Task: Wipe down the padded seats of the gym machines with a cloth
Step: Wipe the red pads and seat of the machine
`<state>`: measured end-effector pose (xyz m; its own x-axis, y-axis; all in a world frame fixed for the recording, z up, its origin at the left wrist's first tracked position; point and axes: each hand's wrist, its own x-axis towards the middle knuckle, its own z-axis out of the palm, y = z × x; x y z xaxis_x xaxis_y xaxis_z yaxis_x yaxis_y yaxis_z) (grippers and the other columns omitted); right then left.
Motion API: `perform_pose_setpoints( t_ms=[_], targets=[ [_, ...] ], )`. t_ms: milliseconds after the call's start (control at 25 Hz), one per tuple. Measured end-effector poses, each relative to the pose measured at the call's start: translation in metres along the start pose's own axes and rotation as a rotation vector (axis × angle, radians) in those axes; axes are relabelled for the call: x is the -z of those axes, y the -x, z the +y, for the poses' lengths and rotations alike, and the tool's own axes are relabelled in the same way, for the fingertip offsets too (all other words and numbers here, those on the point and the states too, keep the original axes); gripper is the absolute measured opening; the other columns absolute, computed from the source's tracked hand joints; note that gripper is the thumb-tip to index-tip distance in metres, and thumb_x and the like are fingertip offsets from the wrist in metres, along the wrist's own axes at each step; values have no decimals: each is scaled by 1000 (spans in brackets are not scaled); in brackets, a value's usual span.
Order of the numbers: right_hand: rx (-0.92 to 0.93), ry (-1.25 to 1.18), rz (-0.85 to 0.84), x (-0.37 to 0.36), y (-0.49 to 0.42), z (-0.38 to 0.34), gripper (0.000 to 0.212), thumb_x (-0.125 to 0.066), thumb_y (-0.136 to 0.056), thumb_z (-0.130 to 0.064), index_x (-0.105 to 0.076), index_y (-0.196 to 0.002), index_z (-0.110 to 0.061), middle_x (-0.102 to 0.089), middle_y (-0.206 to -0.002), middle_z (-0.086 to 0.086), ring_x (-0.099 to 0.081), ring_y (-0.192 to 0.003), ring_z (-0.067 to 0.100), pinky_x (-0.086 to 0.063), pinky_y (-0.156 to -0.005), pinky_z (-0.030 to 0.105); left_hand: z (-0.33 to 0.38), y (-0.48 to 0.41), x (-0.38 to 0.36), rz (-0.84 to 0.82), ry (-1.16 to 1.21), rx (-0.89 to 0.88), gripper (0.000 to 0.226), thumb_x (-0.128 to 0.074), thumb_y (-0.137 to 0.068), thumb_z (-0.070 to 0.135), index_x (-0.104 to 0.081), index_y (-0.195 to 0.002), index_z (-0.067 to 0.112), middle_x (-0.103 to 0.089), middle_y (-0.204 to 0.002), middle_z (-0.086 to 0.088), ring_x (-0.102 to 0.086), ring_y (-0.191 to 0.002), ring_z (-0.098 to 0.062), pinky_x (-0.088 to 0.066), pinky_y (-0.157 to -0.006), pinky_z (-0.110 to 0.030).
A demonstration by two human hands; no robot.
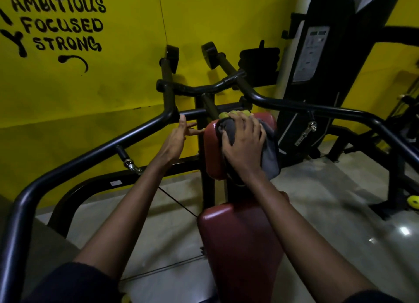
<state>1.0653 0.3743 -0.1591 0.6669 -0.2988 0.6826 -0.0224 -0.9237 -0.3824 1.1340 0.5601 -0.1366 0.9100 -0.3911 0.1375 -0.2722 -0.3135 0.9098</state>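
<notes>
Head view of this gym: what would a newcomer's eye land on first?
The bright yellow wall fills the background, with black painted words at upper left. In the middle, the right hand presses a grey cloth onto a red back pad, the left hand open beside it. Black machine bars frame both arms.

Tally at the red machine
Two red pads, upper pad (212, 153) and lower seat (238, 246); one cloth (269, 159); two bare hands, left hand (178, 140) and right hand (242, 143); one weight tower (335, 80).
</notes>
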Motion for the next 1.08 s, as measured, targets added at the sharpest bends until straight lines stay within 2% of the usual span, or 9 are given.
perform_pose_setpoints(
  t_ms=[120, 200, 360, 560, 760, 960, 1080],
  targets=[
    [-45, 34, 32, 0, -15, -15, 49, -55, -92, -39, -54, -138, -23, -55, -142, 4, -43, -139, 32, -34, -113, 54, 1, -13, 12, -77, 53, 21, 81, -1, -96, 70, -76, -101, 39, -60, -140, 1, -43, -138, -18, -28, -117, -52],
    [-29, 13, 70, -4, 1, -17, 50, -56, -92, -38, -53, -140, -25, -52, -146, 3, -40, -142, 33, -33, -114, 54, -2, -22, 17, -118, 41, 23, 90, 1, -97, 68, -80, -102, 29, -60, -138, 5, -44, -137, -17, -28, -116, -51],
    [49, 53, 51, -16, 40, -20, 57, -62, -87, -36, -50, -142, -29, -45, -154, 2, -34, -146, 37, -34, -110, 56, -6, -44, 25, -189, 24, -2, 97, 3, -96, 71, -82, -94, 24, -62, -135, 9, -43, -137, -18, -24, -117, -55],
    [123, 116, 41, -18, 25, -37, 67, -74, -75, -19, -56, -138, -30, -45, -154, -2, -31, -147, 35, -30, -113, 53, -11, -52, 25, -208, 86, 26, 99, 3, -95, 71, -82, -84, 21, -68, -125, 10, -52, -129, -15, -23, -118, -55],
    [327, 135, 6, -35, 82, -7, 86, -81, -60, -11, -59, -141, -27, -36, -158, -4, -23, -152, 36, -23, -119, 50, -9, -52, 30, -287, 58, 18, 104, 10, -90, 75, -81, -99, 26, -62, -135, 8, -44, -135, -12, -18, -119, -54],
    [357, 84, 29, -44, 92, 11, 90, -81, -59, -13, -53, -142, -31, -38, -156, -5, -23, -152, 33, -18, -124, 46, 2, -40, 25, -285, 10, 10, 93, -5, -88, 82, -82, -93, 30, -70, -124, 2, -44, -138, -16, -6, -122, -52],
    [368, 28, -14, -44, 93, 26, 94, -78, -57, -13, -49, -144, -32, -36, -156, -4, -19, -154, 31, -20, -123, 49, 8, -29, 23, -257, -26, -12, 86, -16, -89, 79, -81, -97, 24, -72, -121, -2, -44, -136, -11, -13, -117, -44]
  ],
)
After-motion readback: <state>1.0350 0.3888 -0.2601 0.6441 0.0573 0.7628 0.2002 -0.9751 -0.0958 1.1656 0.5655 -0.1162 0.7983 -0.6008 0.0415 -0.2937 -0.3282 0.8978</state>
